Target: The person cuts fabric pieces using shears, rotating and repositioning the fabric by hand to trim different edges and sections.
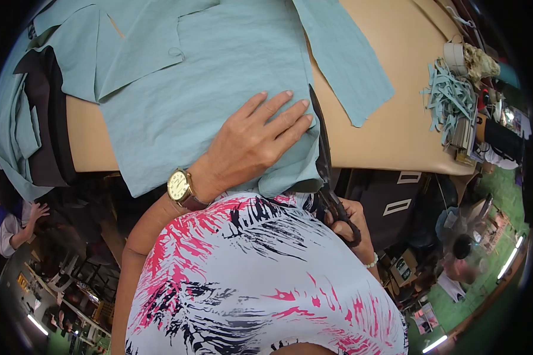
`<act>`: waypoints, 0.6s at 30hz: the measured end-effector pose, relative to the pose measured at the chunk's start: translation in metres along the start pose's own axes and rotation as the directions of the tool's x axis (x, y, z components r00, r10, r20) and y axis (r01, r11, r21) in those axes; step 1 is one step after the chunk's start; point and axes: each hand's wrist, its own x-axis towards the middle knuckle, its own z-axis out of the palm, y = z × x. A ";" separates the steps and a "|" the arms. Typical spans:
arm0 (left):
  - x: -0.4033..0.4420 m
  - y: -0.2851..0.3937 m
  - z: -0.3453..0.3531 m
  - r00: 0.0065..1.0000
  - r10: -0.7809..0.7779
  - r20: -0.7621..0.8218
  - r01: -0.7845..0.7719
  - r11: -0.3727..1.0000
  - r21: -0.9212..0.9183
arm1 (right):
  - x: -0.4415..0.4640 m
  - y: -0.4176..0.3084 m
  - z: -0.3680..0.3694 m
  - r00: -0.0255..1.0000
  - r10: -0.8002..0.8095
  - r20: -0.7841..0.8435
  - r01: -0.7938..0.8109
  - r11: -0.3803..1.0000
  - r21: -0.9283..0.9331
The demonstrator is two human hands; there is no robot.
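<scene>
A large piece of teal fabric (219,59) lies on the tan tabletop and hangs over its front edge. My left hand (249,139), with a watch on its wrist, rests flat on the fabric near its right edge, fingers spread. At the table's front edge my right hand (349,223) grips the dark handles of a pair of scissors (324,160). Their long blades point away from me along the fabric's right edge. Whether the blades are apart cannot be made out. To the right of them lies a separate teal fabric strip (355,71).
Thin teal scraps (450,97) are heaped at the table's right end, beside a white roll (454,58). Dark fabric (44,118) and more teal cloth drape over the left side. Under the table sits a dark cabinet (373,207). Another person's hand (38,212) shows far left.
</scene>
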 end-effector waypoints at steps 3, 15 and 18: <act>-0.001 0.000 0.000 1.000 0.002 0.003 -0.002 1.000 0.004 | 0.000 0.000 0.000 1.000 0.004 0.000 -0.004 1.000 -0.006; -0.001 -0.001 -0.001 1.000 0.010 0.005 -0.010 1.000 -0.004 | -0.002 -0.002 0.002 1.000 -0.012 -0.018 0.012 1.000 -0.002; -0.001 0.000 -0.003 1.000 0.017 0.005 -0.017 1.000 -0.003 | 0.002 -0.005 0.004 0.999 -0.015 -0.032 0.014 1.000 -0.016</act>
